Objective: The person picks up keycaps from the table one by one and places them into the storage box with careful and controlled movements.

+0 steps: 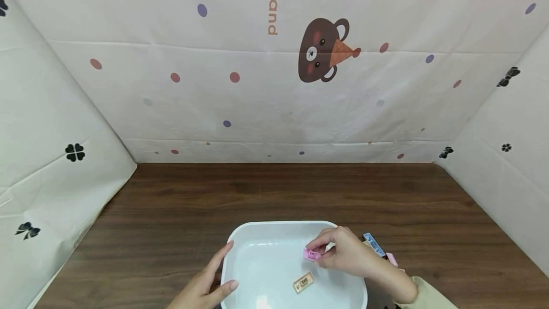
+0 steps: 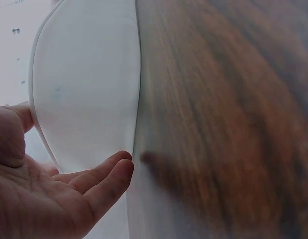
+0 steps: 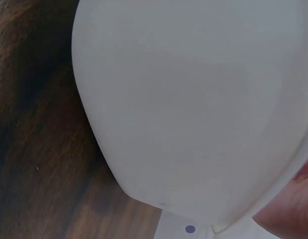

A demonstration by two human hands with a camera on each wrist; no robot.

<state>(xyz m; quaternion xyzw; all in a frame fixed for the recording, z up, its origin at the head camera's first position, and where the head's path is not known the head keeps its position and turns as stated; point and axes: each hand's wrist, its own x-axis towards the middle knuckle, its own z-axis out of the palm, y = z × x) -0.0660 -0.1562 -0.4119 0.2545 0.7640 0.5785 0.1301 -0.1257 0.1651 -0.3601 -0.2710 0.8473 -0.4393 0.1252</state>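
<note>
Right, so the right hand (image 1: 345, 254) has its thumb and fingers narrowed to a pinch on a small pink rectangular block with dark printed marks (image 1: 311, 254), material unclear. Block sits at the fingertips, over the inside of a glossy white rounded-rectangular tray (image 1: 257, 273); can't tell whether it touches the tray floor. Tip grip looks deliberate: small part, and it keeps the palm clear. Right wrist view only gets the tray's outer wall, so no closer check on the pinch.

Left hand (image 1: 200, 283) is spread wide, fingers fairly straight on the tray's left rim and outer wall, thumb tip over the rim. My read: it's bracing the tray against sliding on the brown wood-grain surface (image 1: 180, 213).

Just on the near side of the right fingers, a beige rectangular block with a dark print (image 1: 303, 282) lies flat on the tray floor, untouched. Beyond the right wrist, outside the tray: a light-blue rectangular block (image 1: 374, 245) and another pink piece (image 1: 392, 259), partly hidden by the forearm.
</note>
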